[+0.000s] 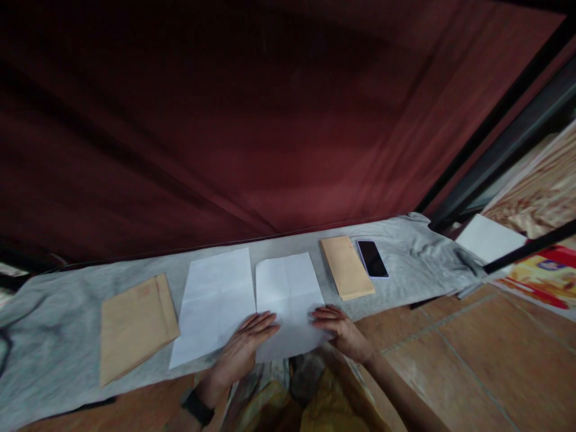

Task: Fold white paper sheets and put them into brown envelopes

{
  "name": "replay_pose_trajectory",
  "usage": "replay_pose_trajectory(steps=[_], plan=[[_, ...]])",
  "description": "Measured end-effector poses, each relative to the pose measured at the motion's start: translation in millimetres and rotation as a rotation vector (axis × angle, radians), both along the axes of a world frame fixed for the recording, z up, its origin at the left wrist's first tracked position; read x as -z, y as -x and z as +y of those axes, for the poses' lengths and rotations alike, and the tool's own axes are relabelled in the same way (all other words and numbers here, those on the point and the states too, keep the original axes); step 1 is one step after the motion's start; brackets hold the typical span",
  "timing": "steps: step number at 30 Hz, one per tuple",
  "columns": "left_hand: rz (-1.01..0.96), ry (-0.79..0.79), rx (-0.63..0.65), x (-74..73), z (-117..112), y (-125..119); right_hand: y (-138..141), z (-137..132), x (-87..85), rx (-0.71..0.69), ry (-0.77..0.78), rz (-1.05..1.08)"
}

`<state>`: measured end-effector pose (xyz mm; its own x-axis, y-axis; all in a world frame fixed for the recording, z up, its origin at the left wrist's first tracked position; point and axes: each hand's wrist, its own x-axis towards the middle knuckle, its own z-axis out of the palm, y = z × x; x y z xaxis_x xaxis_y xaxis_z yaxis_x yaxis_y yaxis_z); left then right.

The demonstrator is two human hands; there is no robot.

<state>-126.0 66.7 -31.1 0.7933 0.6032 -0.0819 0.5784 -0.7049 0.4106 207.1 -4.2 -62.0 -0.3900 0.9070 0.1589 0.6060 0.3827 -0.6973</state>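
Note:
A white sheet of paper point(285, 282) with faint fold lines lies on the grey cloth, its near end over the front edge. My left hand point(245, 342) is at its left edge, fingers reaching across the top. At the opposite edge, my right hand point(342, 333) has its fingers bent over the paper. Both hands appear to grip the sheet, though the thumbs are mostly hidden. Another creased white sheet point(216, 300) lies flat just left of it. A brown envelope stack point(137, 324) is farther left, and a narrower brown envelope stack point(346, 267) lies to the right.
A phone point(372, 259) rests beside the narrower envelopes. The grey cloth point(414, 264) covers a long, narrow bench against a dark red curtain point(270, 150). A black metal frame point(495, 132), a white box point(490, 239) and a colourful package point(544, 276) stand right. Tiled floor point(450, 354) shows below.

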Motion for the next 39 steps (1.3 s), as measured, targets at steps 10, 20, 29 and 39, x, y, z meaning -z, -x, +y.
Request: replay_pose_trajectory(steps=[10,20,29,39], plan=[[-0.392,0.323,-0.446,5.8,17.4,-3.6,-1.6,18.5,-14.6,0.336,0.208,0.184],[-0.678,0.415,-0.732,-0.5,50.6,-30.6,28.6,70.8,-16.5,0.695,0.137,0.442],[-0.504,0.653,-0.264,-0.8,37.6,1.5,5.1,49.5,-30.2,0.112,0.431,0.480],[-0.200,0.118,0.029,15.6,13.4,-1.4,5.3,10.0,-13.7,-0.048,0.058,0.003]])
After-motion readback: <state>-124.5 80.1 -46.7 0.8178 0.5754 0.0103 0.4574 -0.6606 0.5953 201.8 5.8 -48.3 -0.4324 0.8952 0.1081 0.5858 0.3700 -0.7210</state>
